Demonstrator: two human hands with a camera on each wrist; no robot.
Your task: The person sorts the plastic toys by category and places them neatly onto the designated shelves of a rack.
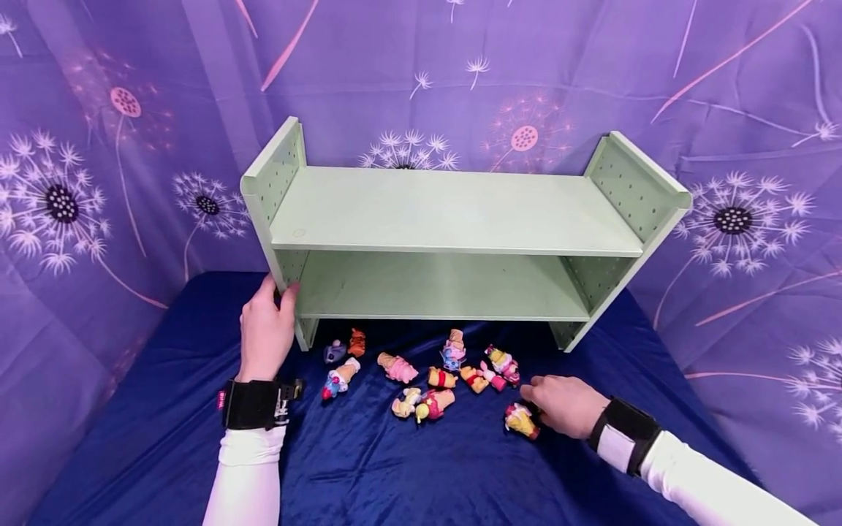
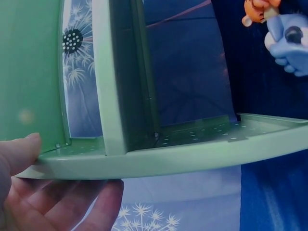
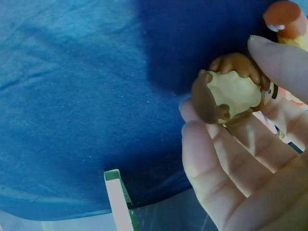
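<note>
My left hand [image 1: 266, 332] grips the left side panel of a pale green two-tier shelf [image 1: 454, 212], thumb inside and fingers outside the panel's edge. At the front right, my right hand [image 1: 566, 405] is low over the cloth. Between its thumb and curled fingers it holds a small brown and cream figurine [image 3: 236, 94], mostly hidden by the hand in the head view. Just beside that hand lies a yellow ice-cream-cone toy [image 1: 522, 421]. A pink figurine [image 1: 493, 376] and another ice-cream toy [image 1: 503, 364] lie farther back.
Before the shelf, several toys are scattered: a blue-grey figurine [image 1: 335, 352], an orange figurine [image 1: 357, 342], a pink cone toy [image 1: 397, 367] and a red-shirted yellow bear [image 1: 441, 378]. Dark blue cloth [image 1: 355, 475] covers the table; a purple dandelion curtain [image 1: 408, 58] hangs behind.
</note>
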